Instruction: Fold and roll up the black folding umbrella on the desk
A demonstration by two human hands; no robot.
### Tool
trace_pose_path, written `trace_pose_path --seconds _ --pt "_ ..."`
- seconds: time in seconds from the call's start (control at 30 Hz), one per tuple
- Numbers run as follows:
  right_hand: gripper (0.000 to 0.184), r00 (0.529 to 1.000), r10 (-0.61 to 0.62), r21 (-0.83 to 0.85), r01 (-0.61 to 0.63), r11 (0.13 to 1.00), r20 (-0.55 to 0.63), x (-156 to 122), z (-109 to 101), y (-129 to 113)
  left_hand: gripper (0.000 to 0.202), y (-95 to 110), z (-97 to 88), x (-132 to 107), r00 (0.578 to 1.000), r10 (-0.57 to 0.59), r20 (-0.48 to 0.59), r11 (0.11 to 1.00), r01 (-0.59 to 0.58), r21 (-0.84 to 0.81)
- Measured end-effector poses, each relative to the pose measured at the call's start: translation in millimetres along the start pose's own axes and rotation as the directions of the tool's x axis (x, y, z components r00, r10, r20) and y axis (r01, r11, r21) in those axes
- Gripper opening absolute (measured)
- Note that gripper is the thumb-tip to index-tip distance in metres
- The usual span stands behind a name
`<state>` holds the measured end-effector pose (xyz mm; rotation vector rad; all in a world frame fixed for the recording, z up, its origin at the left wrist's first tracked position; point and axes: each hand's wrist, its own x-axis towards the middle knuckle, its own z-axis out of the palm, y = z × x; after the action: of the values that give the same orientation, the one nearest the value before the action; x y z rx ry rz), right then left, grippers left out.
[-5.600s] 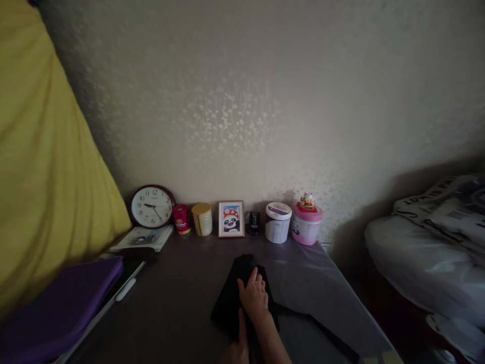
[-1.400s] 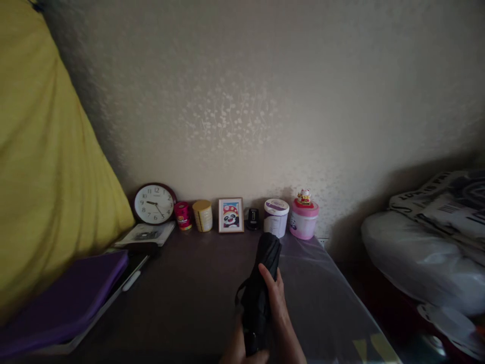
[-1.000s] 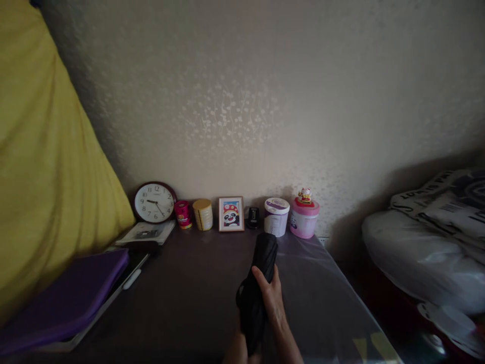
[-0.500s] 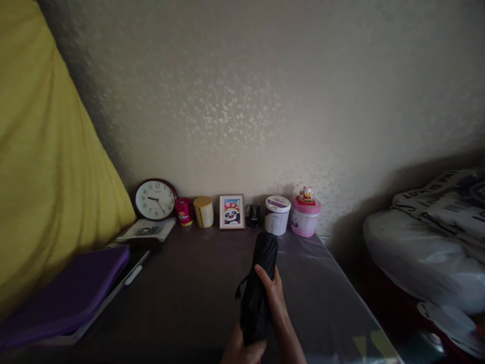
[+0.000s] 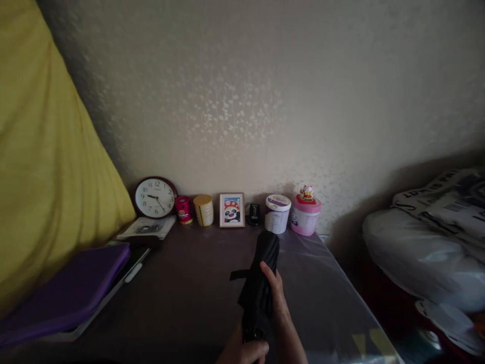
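Observation:
A folded black umbrella [image 5: 261,283] is held in both hands above the table, tilted with its far end pointing toward the wall. My right hand [image 5: 278,293] wraps round the canopy from the right side, thumb on top. Lower down, at the near end, my left hand [image 5: 248,350] is closed round the handle, which it mostly hides. A loose black strap [image 5: 238,274] sticks out to the left from the canopy, whose folds look slack on that side.
Along the wall stand a clock [image 5: 155,197], a pink can [image 5: 184,210], a yellow can [image 5: 203,210], a panda picture frame [image 5: 232,210], a small black object [image 5: 254,214] and two tubs [image 5: 278,215]. A purple case [image 5: 68,288] lies left; bagged bedding [image 5: 424,258] is right.
The umbrella has turned in my hands. Its strap now stands straight out to the left instead of hanging, and the canopy folds look looser. My left hand has shifted slightly lower.

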<state>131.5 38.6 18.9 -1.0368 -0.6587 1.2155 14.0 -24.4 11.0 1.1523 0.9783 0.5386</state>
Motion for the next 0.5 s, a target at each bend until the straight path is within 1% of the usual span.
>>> trace_pose_path --seconds 0.03,0.07,0.1,0.13,0.17,0.2,0.23,0.27,0.3,0.33,0.37,0.4,0.43,0.47,0.5 --pt "0.055 1.000 -0.003 -0.022 0.003 1.000 0.008 0 1 -1 0.047 -4 1.2 3 0.999 -0.027 -0.043 0.999 0.028 0.032" --pt "0.054 1.000 -0.018 -0.052 0.018 0.998 0.004 0 2 -3 0.051 -9 2.3 7 0.995 -0.028 -0.096 0.997 0.035 0.075" --pt "0.055 0.999 -0.045 -0.088 0.044 0.995 -0.004 0 4 -4 0.054 -15 3.0 11 0.988 0.005 -0.151 0.992 0.015 0.128" --pt "0.056 0.997 -0.074 -0.122 0.072 0.990 -0.017 0 5 -6 0.058 -22 3.2 15 0.975 0.081 -0.208 0.980 -0.040 0.196" --pt "0.057 0.995 -0.096 -0.151 0.091 0.984 -0.031 0 7 -7 0.063 -29 2.9 18 0.939 0.209 -0.272 0.951 -0.130 0.282" --pt "0.058 0.993 -0.106 -0.170 0.098 0.981 -0.042 0 8 -7 0.069 -34 2.2 21 0.898 0.293 -0.328 0.919 -0.170 0.356" --pt "0.059 0.993 -0.105 -0.176 0.095 0.980 -0.048 0 10 -7 0.073 -38 1.1 23 0.870 0.331 -0.365 0.897 -0.170 0.408" --pt "0.059 0.994 -0.094 -0.171 0.084 0.982 -0.048 0 10 -7 0.076 -40 -0.2 23 0.853 0.348 -0.389 0.884 -0.161 0.439" --pt "0.059 0.996 -0.079 -0.157 0.071 0.985 -0.045 0 10 -6 0.077 -40 -1.8 23 0.846 0.354 -0.398 0.879 -0.157 0.450" --pt "0.058 0.997 -0.062 -0.137 0.056 0.989 -0.044 0 10 -4 0.078 -37 -3.4 21 0.851 0.354 -0.388 0.882 -0.166 0.440" --pt "0.057 0.998 -0.044 -0.113 0.039 0.993 -0.042 -1 9 -3 0.078 -33 -5.0 18 0.867 0.343 -0.361 0.894 -0.184 0.408" --pt "0.056 0.999 -0.023 -0.085 0.020 0.996 -0.037 -1 8 -1 0.079 -27 -6.5 14 0.886 0.343 -0.312 0.907 -0.225 0.357" --pt "0.055 1.000 0.000 -0.057 -0.002 0.998 -0.031 -1 6 0 0.080 -21 -7.8 11 0.930 0.287 -0.231 0.938 -0.224 0.263" --pt "0.055 0.999 0.028 -0.028 -0.028 0.999 -0.019 -2 5 1 0.077 -16 -8.8 8 0.972 0.202 -0.122 0.972 -0.184 0.143" --pt "0.055 0.999 0.053 -0.003 -0.053 0.999 0.002 -2 5 2 0.072 -11 -9.5 5 0.986 0.164 -0.017 0.986 -0.163 0.038"
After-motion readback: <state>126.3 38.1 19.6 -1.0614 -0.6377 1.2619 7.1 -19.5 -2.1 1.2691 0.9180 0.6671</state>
